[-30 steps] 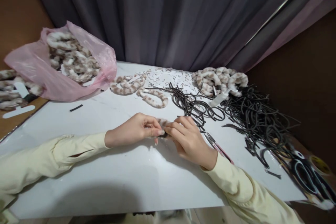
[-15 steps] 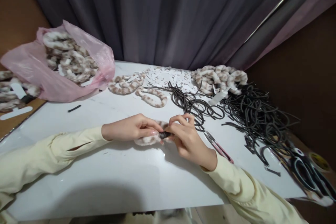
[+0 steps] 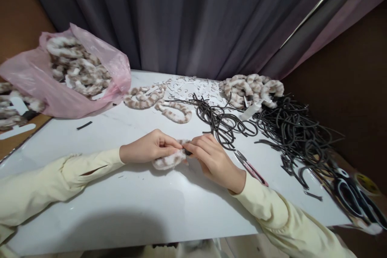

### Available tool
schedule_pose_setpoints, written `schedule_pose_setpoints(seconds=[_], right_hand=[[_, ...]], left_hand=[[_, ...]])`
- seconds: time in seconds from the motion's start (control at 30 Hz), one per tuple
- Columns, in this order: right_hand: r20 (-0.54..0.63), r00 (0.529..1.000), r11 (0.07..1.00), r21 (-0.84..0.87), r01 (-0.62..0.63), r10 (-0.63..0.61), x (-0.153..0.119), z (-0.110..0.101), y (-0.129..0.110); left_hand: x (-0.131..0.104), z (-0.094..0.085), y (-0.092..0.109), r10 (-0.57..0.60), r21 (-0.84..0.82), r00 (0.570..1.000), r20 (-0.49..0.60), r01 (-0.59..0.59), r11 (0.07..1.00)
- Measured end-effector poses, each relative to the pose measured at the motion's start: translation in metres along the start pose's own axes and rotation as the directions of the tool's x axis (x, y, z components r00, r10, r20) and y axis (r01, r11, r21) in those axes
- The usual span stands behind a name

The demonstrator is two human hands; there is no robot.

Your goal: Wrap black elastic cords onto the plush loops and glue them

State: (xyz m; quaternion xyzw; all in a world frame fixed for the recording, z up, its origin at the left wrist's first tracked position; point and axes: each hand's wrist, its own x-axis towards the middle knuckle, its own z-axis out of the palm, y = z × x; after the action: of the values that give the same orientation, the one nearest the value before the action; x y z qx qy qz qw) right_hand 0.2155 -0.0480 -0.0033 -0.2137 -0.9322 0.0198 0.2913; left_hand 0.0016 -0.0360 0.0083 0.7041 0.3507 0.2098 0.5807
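A brown-and-white furry loop (image 3: 168, 161) is held low over the white table, with a dark band at its right end between my hands. My left hand (image 3: 151, 146) pinches the loop from the left, thumb and forefinger pressed on it. From the right, my right hand (image 3: 211, 159) has its fingers closed on the same end, and they cover most of the dark band. The two hands' fingertips touch or nearly touch.
A pink bag (image 3: 50, 88) of furry pieces stands at left. Furry loops (image 3: 178, 113), white tags (image 3: 193, 86) and a furry pile (image 3: 254, 88) lie behind. Black cords (image 3: 296, 129), pink-handled snips (image 3: 252, 169) and black scissors (image 3: 350, 197) are at right.
My right hand's fingers have shifted left and folded over the dark band, which now shows less. My left fingertips have moved slightly left and up along the furry loop.
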Motion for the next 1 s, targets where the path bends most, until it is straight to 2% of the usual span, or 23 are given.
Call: schedule_pose_setpoints(seconds=[0.1,0.2,0.4,0.53,0.8,0.87,1.0], right_hand=[[-0.019,0.999,0.998,-0.060,0.033,-0.034,0.001,-0.001,-0.003],[-0.020,0.999,0.996,-0.079,0.039,-0.041,0.002,-0.001,-0.005],[-0.005,0.999,0.996,-0.076,0.036,-0.036,-0.001,0.002,-0.005],[0.010,1.000,0.997,-0.071,0.030,-0.030,-0.003,0.002,-0.005],[-0.008,1.000,0.995,-0.096,0.019,-0.019,0.002,0.001,-0.008],[-0.010,1.000,0.996,-0.088,0.005,-0.006,0.002,0.002,-0.008],[-0.003,1.000,0.999,-0.046,-0.015,0.015,0.000,0.004,-0.009]], left_hand=[[0.001,0.003,-0.001,-0.081,-0.196,0.995,0.059,0.091,0.976],[0.001,0.006,-0.001,-0.151,-0.294,0.984,0.098,0.173,0.940],[0.002,0.009,-0.002,-0.224,-0.299,0.973,0.055,0.231,0.926],[0.002,0.010,-0.002,-0.258,-0.360,0.965,0.047,0.257,0.897],[0.004,0.011,-0.002,-0.256,-0.465,0.959,0.124,0.284,0.839],[0.003,0.011,0.001,-0.232,-0.443,0.964,0.132,0.267,0.856],[0.000,0.013,0.007,-0.226,-0.234,0.970,0.085,0.240,0.942]])
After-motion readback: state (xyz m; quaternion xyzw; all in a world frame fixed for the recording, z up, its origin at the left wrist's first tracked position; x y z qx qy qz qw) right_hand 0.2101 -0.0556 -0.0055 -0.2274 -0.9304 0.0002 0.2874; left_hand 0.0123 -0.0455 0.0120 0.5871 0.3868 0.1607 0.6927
